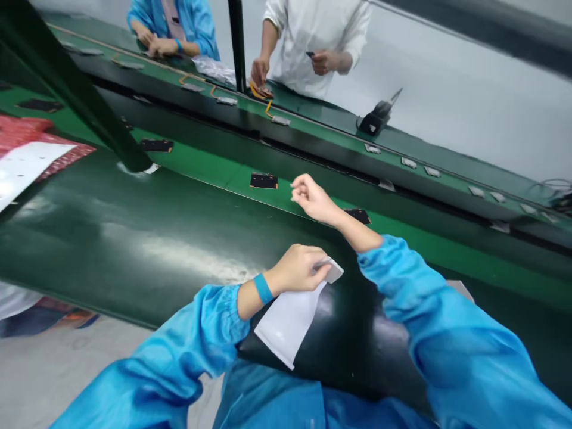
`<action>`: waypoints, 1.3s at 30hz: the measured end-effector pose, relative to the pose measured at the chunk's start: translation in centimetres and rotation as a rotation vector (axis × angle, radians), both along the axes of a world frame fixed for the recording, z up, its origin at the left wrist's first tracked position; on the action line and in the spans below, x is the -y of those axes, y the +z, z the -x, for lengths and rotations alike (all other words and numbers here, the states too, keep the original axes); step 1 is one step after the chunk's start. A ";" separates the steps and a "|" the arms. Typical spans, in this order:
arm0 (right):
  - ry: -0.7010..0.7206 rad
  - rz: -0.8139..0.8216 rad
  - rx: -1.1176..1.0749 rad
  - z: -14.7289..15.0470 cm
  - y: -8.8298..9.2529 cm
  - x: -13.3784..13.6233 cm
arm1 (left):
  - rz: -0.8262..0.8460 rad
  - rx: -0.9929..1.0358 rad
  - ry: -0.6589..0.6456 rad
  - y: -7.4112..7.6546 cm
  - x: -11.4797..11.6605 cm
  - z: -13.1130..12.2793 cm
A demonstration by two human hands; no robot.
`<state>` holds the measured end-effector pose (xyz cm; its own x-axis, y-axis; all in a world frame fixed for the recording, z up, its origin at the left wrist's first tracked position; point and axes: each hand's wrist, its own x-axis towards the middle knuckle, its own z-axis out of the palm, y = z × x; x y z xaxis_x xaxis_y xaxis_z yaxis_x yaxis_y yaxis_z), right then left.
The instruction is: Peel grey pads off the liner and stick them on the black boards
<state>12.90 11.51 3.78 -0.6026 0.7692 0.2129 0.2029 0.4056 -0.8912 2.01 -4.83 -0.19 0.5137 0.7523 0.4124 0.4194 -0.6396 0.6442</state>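
Note:
My left hand (301,268) is closed on a white paper sheet (288,325), pinching its upper end between thumb and fingers. A folded, greyish end of the sheet sticks out past the fingertips, while the rest hangs down toward my lap at the table edge. Above it, my right hand (315,199) hovers by the green belt with its fingers curled in. Whatever is between those fingertips is too small to make out. Left of the right hand, a flat black rectangular part (263,180) with orange corners lies on the belt. Another black part (360,215) is partly behind my right forearm.
More black parts (156,145) lie along the green belt (210,170). A dark green post (89,89) rises at left beside red bubble wrap (27,131) and a white sheet (31,167). Across, two people work behind a ledge carrying small grey parts (280,120) and a black device (375,122).

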 end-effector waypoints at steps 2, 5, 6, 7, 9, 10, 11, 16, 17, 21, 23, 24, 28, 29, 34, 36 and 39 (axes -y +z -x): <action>0.017 -0.021 0.117 4.1 -0.3 -3.6 | -0.014 -0.062 -0.045 -0.3 -0.1 0.1; 0.013 -0.025 0.254 9.0 -1.3 -7.4 | 0.001 -0.118 -0.073 -0.3 -0.5 0.3; 0.015 -0.017 0.286 10.1 -1.7 -8.2 | 0.005 -0.123 -0.071 -0.3 -0.7 0.4; 0.021 -0.004 0.310 10.9 -2.2 -8.7 | 0.008 -0.124 -0.066 -0.2 -0.8 0.5; 0.033 0.029 0.342 11.9 -3.1 -9.2 | 0.009 -0.120 -0.059 -0.2 -1.1 0.7; 0.037 0.038 0.353 12.1 -3.5 -9.2 | 0.010 -0.120 -0.057 -0.2 -1.1 0.7; 0.037 0.040 0.361 12.1 -3.9 -9.1 | 0.010 -0.119 -0.059 -0.2 -1.2 0.8; 0.024 -0.021 0.360 11.2 -4.9 -8.6 | 0.001 -0.137 -0.061 0.0 -1.0 0.6; 0.025 -0.041 0.357 11.0 -5.0 -8.6 | 0.000 -0.144 -0.061 0.2 -0.9 0.6; 0.011 -0.087 0.366 10.0 -5.4 -8.6 | 0.015 -0.193 -0.069 0.8 -0.8 0.8; 0.001 -0.094 0.368 9.5 -5.5 -8.5 | 0.021 -0.221 -0.068 1.0 -0.7 0.9; -0.005 -0.095 0.364 9.3 -5.6 -8.4 | 0.023 -0.231 -0.066 1.1 -0.7 0.9; -0.054 -0.068 0.327 8.5 -6.0 -8.2 | 0.023 -0.232 -0.060 1.1 -0.8 0.9; -0.067 -0.061 0.321 8.3 -6.0 -8.2 | 0.022 -0.230 -0.059 1.0 -0.8 0.9; -0.087 -0.050 0.308 7.2 -6.4 -8.2 | 0.021 -0.219 -0.056 0.8 -0.8 0.8; -0.088 -0.055 0.310 6.8 -6.4 -8.2 | 0.023 -0.220 -0.054 0.8 -0.9 0.8; -0.089 -0.061 0.318 6.2 -6.3 -8.0 | 0.025 -0.230 -0.055 0.8 -0.9 0.8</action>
<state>6.74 19.51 -2.54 -0.5771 0.8135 0.0719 0.5043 0.4242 -0.7522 1.25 -3.95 0.58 0.6326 0.7291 0.2613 0.5217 -0.6505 0.5519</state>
